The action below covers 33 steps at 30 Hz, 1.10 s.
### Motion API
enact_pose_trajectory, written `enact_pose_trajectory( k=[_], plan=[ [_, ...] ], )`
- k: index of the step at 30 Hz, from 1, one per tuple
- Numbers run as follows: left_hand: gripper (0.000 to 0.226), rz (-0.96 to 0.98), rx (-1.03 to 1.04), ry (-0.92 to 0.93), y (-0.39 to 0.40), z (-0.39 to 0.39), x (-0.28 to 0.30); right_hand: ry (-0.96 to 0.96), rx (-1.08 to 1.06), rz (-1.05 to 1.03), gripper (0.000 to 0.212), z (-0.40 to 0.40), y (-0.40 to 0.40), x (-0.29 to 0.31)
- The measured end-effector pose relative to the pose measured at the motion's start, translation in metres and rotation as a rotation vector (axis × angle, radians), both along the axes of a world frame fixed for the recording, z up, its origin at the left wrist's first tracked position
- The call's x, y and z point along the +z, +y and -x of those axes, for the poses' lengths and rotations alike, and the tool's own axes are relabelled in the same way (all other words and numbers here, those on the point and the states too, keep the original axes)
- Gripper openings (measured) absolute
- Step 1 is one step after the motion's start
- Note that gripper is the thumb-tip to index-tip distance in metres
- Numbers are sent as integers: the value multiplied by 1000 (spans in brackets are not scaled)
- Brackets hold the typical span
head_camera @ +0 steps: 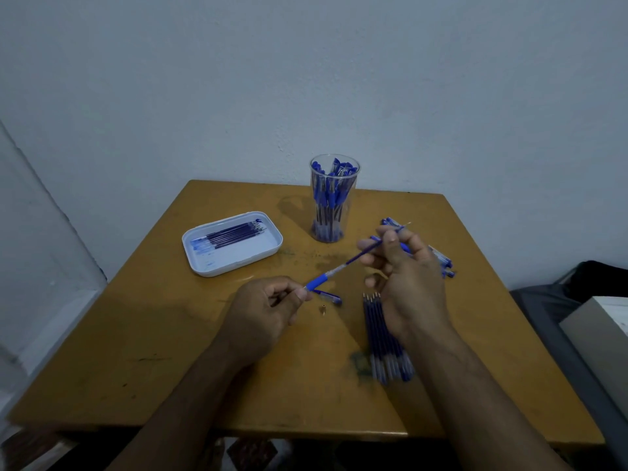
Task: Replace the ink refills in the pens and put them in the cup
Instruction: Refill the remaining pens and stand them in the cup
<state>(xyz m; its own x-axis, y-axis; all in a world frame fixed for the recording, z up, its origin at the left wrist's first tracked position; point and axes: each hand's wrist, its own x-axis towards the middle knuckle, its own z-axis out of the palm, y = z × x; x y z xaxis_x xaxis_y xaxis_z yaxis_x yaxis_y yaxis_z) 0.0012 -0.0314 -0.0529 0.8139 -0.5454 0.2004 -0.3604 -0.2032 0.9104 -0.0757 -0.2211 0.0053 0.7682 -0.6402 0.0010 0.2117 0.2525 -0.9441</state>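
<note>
The left hand (pixel 268 309) pinches the blue rubber sleeve end of a pen barrel (pixel 321 279) between thumb and forefinger, its other fingers curled under, while the right hand (pixel 406 263) pinches a dark refill (pixel 365 253) that runs in line from the barrel's clear mouth up past the fingertips, its metal tip poking out beyond the right grip. The refill sits partly inside the barrel, so the step in hand is either drawing the old refill out or feeding a new one in; which of the two cannot be told from this view. Just below the left grip, on the worktop (pixel 170 351), lie a small brass tip piece (pixel 323 310) and a blue pen cap (pixel 329 296), apart from each other. Under the right wrist lies a bundle of refills (pixel 385 345); beyond the right grip, partly hidden by the fingers, is a heap of pens (pixel 441 260). Farther out from both grips stands the clear cup (pixel 332 198), already holding many blue pens, and to the left of it a white tray (pixel 234 244) with a row of refills in it. The next move probably calls for keeping barrel and refill in line, then fitting the brass tip piece and the cap before the pen goes to the cup.
</note>
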Motion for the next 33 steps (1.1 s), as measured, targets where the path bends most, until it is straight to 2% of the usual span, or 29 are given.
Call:
enact_pose_trajectory(
  k=[2, 4, 10, 14, 19, 27, 33],
  plan=[
    [22, -76, 22, -31, 5, -5, -2, 12, -107, -13, 21, 1, -12, 0],
    [26, -82, 55, -41, 8, -9, -4, 113, -132, 69, 19, 4, -23, 0],
    [22, -4, 80, -13, 3, -9, -4, 469, 67, 542, 31, 23, -37, -10],
    [20, -11, 83, -11, 1, -7, -3, 624, -1, 731, 11, 35, -57, -10],
    [19, -55, 75, -38, 1, -7, -3, 866, -52, 928, 13, 46, -71, -17],
    [19, -84, 79, -36, -1, -5, -3, 935, -24, 1026, 19, 48, -62, -33],
    [18, -93, 81, -32, -2, -5, -2, 900, 3, 1057, 19, 50, -54, -36]
  ],
)
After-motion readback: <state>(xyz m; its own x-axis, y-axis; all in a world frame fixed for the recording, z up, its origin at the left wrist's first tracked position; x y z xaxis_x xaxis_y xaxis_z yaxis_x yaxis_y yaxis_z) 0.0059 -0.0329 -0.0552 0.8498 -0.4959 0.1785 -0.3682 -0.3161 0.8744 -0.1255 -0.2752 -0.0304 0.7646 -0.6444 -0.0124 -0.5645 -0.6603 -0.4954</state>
